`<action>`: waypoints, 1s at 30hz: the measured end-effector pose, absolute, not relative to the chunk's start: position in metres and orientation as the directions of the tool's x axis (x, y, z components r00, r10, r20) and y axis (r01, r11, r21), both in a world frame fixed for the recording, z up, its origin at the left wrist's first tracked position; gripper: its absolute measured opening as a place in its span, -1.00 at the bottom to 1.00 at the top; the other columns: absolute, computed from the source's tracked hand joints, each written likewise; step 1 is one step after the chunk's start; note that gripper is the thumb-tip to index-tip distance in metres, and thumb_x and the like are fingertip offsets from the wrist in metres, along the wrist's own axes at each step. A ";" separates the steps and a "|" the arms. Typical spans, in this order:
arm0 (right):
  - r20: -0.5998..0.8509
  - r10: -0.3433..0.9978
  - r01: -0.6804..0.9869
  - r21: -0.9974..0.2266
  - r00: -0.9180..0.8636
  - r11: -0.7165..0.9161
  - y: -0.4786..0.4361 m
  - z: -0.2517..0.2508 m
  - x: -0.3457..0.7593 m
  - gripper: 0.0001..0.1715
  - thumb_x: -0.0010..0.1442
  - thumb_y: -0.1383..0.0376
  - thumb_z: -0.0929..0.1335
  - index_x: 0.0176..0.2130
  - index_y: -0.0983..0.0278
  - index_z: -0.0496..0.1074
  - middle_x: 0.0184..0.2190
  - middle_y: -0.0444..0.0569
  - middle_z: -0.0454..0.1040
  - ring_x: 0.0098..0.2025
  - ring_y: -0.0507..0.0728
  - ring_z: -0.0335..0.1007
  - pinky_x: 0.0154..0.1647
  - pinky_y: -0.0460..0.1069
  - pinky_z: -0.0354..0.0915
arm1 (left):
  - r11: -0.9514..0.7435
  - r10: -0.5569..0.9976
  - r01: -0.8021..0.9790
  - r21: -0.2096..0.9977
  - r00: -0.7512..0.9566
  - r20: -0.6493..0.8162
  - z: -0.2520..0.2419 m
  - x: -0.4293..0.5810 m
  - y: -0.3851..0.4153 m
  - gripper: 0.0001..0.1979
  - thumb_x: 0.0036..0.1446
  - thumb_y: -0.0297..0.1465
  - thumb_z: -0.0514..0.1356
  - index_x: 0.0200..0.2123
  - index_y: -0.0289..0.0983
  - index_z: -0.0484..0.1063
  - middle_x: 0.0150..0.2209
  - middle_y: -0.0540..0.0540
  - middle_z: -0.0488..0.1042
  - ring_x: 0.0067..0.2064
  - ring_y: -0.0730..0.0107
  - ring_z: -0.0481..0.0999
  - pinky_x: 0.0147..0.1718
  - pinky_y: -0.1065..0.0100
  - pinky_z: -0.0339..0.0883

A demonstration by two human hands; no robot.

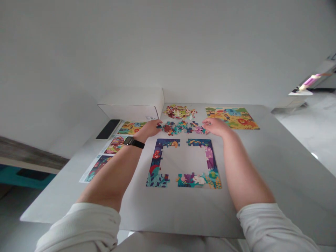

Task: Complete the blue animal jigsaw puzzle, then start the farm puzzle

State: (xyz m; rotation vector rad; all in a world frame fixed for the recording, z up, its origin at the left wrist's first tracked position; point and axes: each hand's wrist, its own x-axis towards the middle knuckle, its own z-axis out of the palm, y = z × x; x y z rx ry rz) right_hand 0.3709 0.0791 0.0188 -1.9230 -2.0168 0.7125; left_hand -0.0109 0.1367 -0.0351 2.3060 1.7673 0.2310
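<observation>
left hand [153, 127] and right hand [214, 125] flank the loose pieces [173, 128] on the desk [265, 157], beyond the gapped puzzle border [216, 181]; cannot tell whether their fingers [159, 121] grasp any. a wide sweep could mix in the farther pile [178, 111]; a low forearm [111, 175] could skew the border.

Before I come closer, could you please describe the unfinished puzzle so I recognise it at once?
On the white table, look between the left forearm and the right forearm. The unfinished puzzle lies there, nearer than the loose pieces. Unlike the filled lion puzzle at the right, it is only a gapped border around bare tabletop.
</observation>
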 end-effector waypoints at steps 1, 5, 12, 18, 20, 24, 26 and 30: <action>-0.149 0.985 0.854 -0.520 -0.088 -0.003 0.079 0.019 0.370 -0.64 0.47 0.25 0.40 0.19 0.22 0.59 0.13 0.06 0.70 -0.25 0.10 0.71 -0.06 -0.04 0.47 | -0.235 0.969 0.930 0.282 0.246 -0.002 -0.036 -0.010 0.137 -0.53 0.29 -0.37 0.26 0.25 -0.23 0.54 0.20 -0.21 0.66 0.20 0.11 0.66 0.26 0.23 0.46; -0.140 0.986 0.855 -0.518 -0.093 0.007 0.080 0.017 0.368 -0.65 0.46 0.26 0.40 0.18 0.21 0.59 0.14 0.07 0.70 -0.27 0.10 0.69 -0.10 -0.04 0.47 | -0.203 0.979 0.927 0.314 0.199 0.046 -0.037 -0.004 0.135 -0.61 0.37 -0.34 0.20 0.20 -0.24 0.57 0.21 -0.23 0.64 0.21 0.11 0.64 0.26 0.21 0.44; -0.136 0.985 0.865 -0.501 -0.105 0.023 0.079 0.021 0.367 -0.63 0.47 0.22 0.40 0.20 0.20 0.59 0.12 0.05 0.71 -0.30 0.08 0.68 -0.09 -0.04 0.46 | -0.234 0.972 0.897 0.375 0.207 0.110 -0.042 0.004 0.128 -0.55 0.30 -0.24 0.31 0.22 -0.21 0.54 0.21 -0.22 0.61 0.14 0.10 0.64 0.22 0.16 0.47; -0.140 0.984 0.883 -0.468 -0.107 0.030 0.076 0.026 0.361 -0.59 0.45 0.22 0.40 0.22 0.21 0.60 0.14 0.08 0.70 -0.17 0.13 0.71 0.00 -0.03 0.45 | -0.462 0.887 0.860 0.218 0.440 0.143 -0.041 0.004 0.119 -0.58 0.16 -0.18 0.43 0.06 -0.17 0.66 0.17 -0.21 0.62 0.26 0.01 0.57 0.32 0.15 0.40; -0.136 0.984 0.886 -0.462 -0.111 0.037 0.075 0.027 0.360 -0.60 0.44 0.21 0.41 0.21 0.20 0.61 0.15 0.07 0.70 -0.11 0.14 0.71 0.01 -0.04 0.45 | -0.444 0.896 0.876 0.186 0.430 0.113 -0.038 0.005 0.117 -0.55 0.20 -0.15 0.40 0.11 -0.18 0.66 0.16 -0.22 0.63 0.23 0.00 0.59 0.29 0.15 0.42; -0.128 0.984 0.890 -0.454 -0.120 0.050 0.074 0.027 0.360 -0.60 0.44 0.19 0.41 0.21 0.18 0.62 0.16 0.05 0.69 -0.06 0.16 0.71 0.02 -0.04 0.45 | -0.359 0.933 0.924 0.129 0.353 0.070 -0.033 0.008 0.114 -0.56 0.31 -0.14 0.29 0.17 -0.18 0.64 0.18 -0.24 0.63 0.23 -0.01 0.60 0.22 0.18 0.45; -0.130 0.985 0.893 -0.448 -0.113 0.043 0.075 0.024 0.358 -0.60 0.45 0.18 0.42 0.20 0.17 0.63 0.13 0.05 0.71 -0.04 0.18 0.71 0.04 -0.03 0.46 | -0.323 0.946 0.942 0.093 0.319 0.054 -0.031 0.009 0.113 -0.58 0.35 -0.17 0.23 0.15 -0.21 0.64 0.18 -0.26 0.63 0.24 -0.03 0.60 0.21 0.17 0.45; -0.118 0.982 0.900 -0.428 -0.146 0.082 0.080 0.012 0.351 -0.66 0.43 0.15 0.45 0.14 0.13 0.66 0.12 0.06 0.71 0.10 0.25 0.68 0.12 0.02 0.46 | -0.280 0.960 0.956 0.086 0.276 0.050 -0.028 0.011 0.113 -0.59 0.45 -0.27 0.07 0.18 -0.21 0.61 0.17 -0.25 0.65 0.20 0.02 0.63 0.15 0.18 0.47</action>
